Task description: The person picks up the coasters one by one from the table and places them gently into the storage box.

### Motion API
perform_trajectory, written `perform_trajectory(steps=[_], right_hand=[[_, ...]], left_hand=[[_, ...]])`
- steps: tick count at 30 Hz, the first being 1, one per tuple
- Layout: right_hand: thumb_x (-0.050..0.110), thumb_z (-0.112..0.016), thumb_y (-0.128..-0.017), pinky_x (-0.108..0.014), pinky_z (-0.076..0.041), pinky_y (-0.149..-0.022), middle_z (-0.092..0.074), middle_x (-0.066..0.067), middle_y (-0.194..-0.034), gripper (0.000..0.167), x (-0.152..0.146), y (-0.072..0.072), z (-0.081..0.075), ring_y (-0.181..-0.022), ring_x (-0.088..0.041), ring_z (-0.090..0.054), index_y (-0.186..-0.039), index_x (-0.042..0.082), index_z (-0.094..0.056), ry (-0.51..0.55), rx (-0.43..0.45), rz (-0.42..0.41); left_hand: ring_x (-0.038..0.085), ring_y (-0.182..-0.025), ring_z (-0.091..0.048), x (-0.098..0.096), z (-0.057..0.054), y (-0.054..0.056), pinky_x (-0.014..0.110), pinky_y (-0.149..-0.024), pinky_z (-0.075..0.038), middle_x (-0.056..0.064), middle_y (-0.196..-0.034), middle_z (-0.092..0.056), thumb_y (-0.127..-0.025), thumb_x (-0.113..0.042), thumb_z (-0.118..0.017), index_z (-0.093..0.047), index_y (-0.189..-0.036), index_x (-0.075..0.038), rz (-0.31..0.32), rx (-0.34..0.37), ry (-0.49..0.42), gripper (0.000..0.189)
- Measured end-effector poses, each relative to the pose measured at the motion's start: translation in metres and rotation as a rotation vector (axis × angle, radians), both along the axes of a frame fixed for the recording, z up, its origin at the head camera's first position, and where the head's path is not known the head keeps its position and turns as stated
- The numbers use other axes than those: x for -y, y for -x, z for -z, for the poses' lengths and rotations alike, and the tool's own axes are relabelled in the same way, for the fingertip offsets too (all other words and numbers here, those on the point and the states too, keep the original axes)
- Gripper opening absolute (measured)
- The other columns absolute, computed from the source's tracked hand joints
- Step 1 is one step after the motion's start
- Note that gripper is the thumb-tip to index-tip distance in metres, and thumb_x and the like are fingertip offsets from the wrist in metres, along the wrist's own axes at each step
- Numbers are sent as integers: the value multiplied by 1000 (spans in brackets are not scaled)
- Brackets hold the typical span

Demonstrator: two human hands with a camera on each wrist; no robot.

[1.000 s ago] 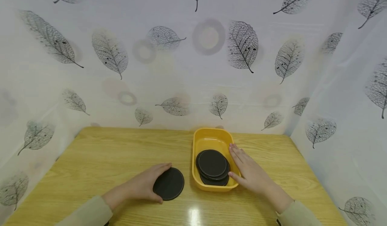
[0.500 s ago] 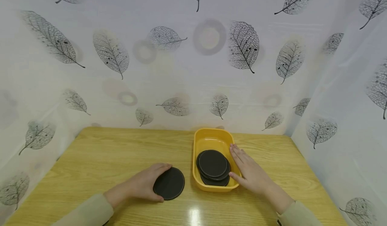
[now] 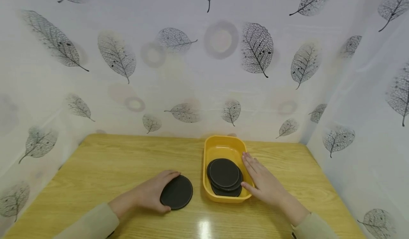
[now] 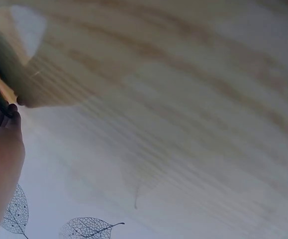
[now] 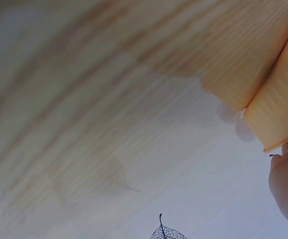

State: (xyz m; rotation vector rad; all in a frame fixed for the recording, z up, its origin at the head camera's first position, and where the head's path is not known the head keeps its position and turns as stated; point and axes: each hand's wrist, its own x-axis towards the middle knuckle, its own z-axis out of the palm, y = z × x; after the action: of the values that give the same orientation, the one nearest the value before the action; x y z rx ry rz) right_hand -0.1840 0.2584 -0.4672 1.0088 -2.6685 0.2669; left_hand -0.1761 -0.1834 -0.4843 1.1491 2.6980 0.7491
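Observation:
In the head view a round black coaster (image 3: 176,192) with an edge seam is in my left hand (image 3: 153,193), thumb at its near edge and fingers at its far edge. The left wrist view shows fingertips (image 4: 14,117) on the rim of this dark disc, close over the shiny table. To its right stands a yellow plastic tray (image 3: 223,142), holding a small overlapping pile of similar black coasters (image 3: 224,173). My right hand (image 3: 265,182) rests on the tray's right rim, fingers straight and thumb spread over the edge. The right wrist view shows the tray's outer wall (image 5: 278,109) beside that hand.
The wood-grain table (image 3: 127,157) is glossy and reflects light near its front. Behind it and at both sides hangs a pale leaf-print sheet (image 3: 179,82). The tray's far end stands close to the table's back edge.
My left hand has shifted the coaster very slightly left and away from me. The right hand, the tray and the pile look the same.

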Motion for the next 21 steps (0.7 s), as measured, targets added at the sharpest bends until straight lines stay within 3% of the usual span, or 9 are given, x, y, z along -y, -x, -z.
perform_trajectory(steps=[5, 11, 21], right_hand=[[45, -55, -108, -23, 2, -133, -31, -28, -171, 83, 0, 2, 0, -157, -45, -35, -166, -4, -24, -1, 2, 0], [42, -59, -106, -19, 5, -132, -31, -28, -170, 82, 1, 2, -1, -156, -45, -35, -164, -7, -29, 1, 10, -1], [39, -62, -104, -19, 5, -132, -33, -29, -169, 83, 0, 1, 0, -156, -45, -36, -165, -6, -27, 6, 6, -5]], left_hand=[[40, -140, -55, 5, -3, 3, 52, -110, -55, 22, -158, -48, -72, -38, -91, -40, -158, 4, -29, -31, -15, 108], [44, -138, -56, 11, -10, 16, 57, -109, -55, 27, -154, -50, -72, -37, -93, -41, -155, 8, -56, -103, -35, 108], [43, -135, -58, -1, -45, 51, 59, -107, -55, 28, -153, -50, -69, -30, -93, -40, -156, 9, -90, -180, -86, 110]])
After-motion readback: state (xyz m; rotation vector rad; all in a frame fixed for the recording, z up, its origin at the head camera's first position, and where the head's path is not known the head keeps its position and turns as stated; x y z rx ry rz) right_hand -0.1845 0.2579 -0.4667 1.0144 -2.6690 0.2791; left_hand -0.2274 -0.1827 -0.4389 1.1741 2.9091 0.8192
